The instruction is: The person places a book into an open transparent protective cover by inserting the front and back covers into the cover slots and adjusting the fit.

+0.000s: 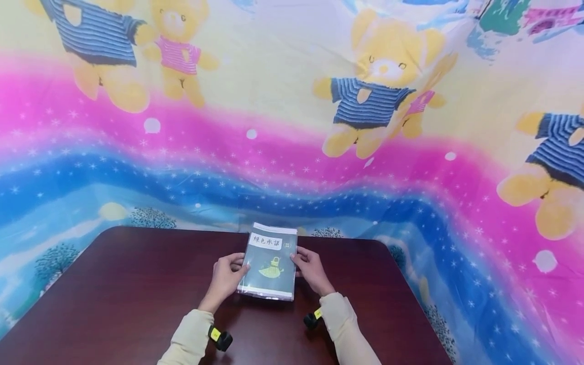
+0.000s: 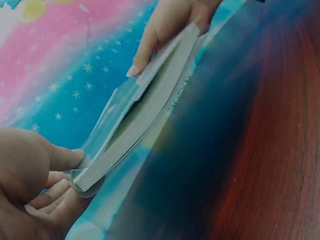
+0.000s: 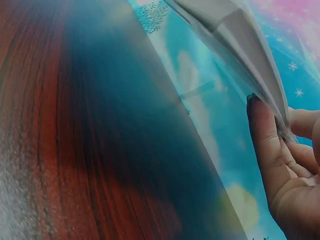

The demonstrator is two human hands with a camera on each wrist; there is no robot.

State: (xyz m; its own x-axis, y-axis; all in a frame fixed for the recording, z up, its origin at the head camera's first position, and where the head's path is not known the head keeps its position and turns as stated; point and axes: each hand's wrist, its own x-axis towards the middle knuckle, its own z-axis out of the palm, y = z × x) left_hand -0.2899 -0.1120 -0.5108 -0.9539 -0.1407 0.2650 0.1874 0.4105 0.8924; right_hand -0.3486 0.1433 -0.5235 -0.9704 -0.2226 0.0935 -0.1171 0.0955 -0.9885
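A book in a clear plastic cover is held between both hands above the table. Its front is grey-green with a white title label and a yellow-green drawing, and it faces up, tilted toward me. My left hand pinches its left edge, thumb on the front and fingers behind. On the opposite edge, my right hand grips in the same way. The left wrist view shows the pale page block of the book from its lower edge, with the cover slightly lifted from the pages. From the right wrist, fingers support the underside.
A dark reddish-brown wooden table lies beneath the hands. Behind and around it hangs a colourful cloth printed with teddy bears and snowflakes. Black bands with yellow tags are on both wrists.
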